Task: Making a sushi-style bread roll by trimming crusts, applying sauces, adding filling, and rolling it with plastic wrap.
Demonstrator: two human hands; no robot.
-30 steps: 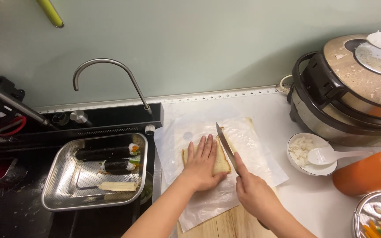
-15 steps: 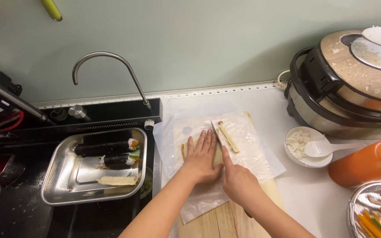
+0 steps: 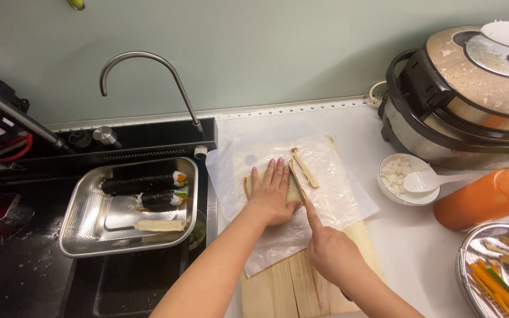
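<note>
The flat tan slice (image 3: 293, 191) lies on crinkled film under the open left hand (image 3: 272, 194), while the right hand (image 3: 331, 256) grips what seems a knife (image 3: 297, 181).

I see a flat tan food sheet (image 3: 293, 189) lying on clear plastic wrap, pinned by my left hand (image 3: 273, 194), my right hand (image 3: 332, 254) running a knife (image 3: 297, 184) along its right edge, a cut strip (image 3: 305, 168) just right.

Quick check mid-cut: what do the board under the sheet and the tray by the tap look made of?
The cutting board looks like pale unfinished wood: straight grain lines and plank seams show. The sheet over it seems thin translucent plastic or paper, crinkled and glossy. The tray looks like stainless steel, with a mirror-like sheen and reflections.
</note>
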